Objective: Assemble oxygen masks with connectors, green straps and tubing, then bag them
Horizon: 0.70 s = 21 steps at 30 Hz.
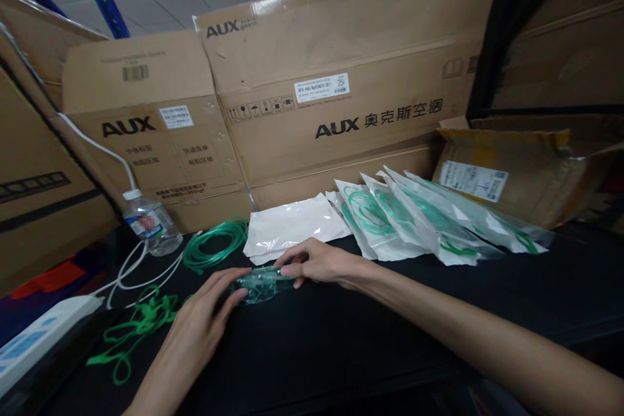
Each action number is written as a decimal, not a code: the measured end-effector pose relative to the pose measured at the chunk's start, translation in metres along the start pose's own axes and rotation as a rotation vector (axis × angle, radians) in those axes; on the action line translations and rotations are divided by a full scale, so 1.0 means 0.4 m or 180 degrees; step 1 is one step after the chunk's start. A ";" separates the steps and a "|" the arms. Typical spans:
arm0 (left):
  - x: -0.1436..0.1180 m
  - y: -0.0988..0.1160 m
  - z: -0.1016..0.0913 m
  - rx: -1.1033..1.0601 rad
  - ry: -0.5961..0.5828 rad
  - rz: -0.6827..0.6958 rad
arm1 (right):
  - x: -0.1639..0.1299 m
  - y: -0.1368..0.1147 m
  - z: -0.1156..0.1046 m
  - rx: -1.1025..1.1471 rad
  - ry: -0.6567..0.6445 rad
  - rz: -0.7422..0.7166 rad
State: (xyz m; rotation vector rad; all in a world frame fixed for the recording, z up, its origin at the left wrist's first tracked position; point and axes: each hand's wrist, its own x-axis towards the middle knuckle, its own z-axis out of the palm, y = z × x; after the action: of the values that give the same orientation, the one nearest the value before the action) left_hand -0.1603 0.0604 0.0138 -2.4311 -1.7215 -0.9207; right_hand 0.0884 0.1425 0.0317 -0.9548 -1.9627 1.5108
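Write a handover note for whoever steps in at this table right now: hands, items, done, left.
Left hand: fingertips rest on the clear mask, no closed grip visible.
Right hand: fingers on top of the same mask, pressing it to the black table.
Nearby: coiled green tubing behind the mask, loose green straps at left, empty white pouches stacked behind.
Done: a row of filled pouches lies at right.
Left: this mask, the tubing and the straps are unbagged.
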 end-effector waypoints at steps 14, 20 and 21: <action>0.005 -0.003 0.004 -0.0078 0.0004 -0.0068 | -0.046 0.013 0.030 -0.2431 0.0254 -0.1469; 0.008 -0.003 0.004 -0.0110 0.0062 -0.0011 | -0.056 0.004 0.032 -0.2985 0.0327 -0.1480; 0.008 -0.004 0.003 -0.0109 0.0079 0.0011 | -0.062 0.002 0.033 -0.3072 0.0346 -0.1496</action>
State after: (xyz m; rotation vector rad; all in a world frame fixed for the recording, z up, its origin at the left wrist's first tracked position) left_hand -0.1602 0.0642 0.0139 -2.4320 -1.7070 -0.9836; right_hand 0.0949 0.1153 0.0281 -0.7751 -2.6038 0.2009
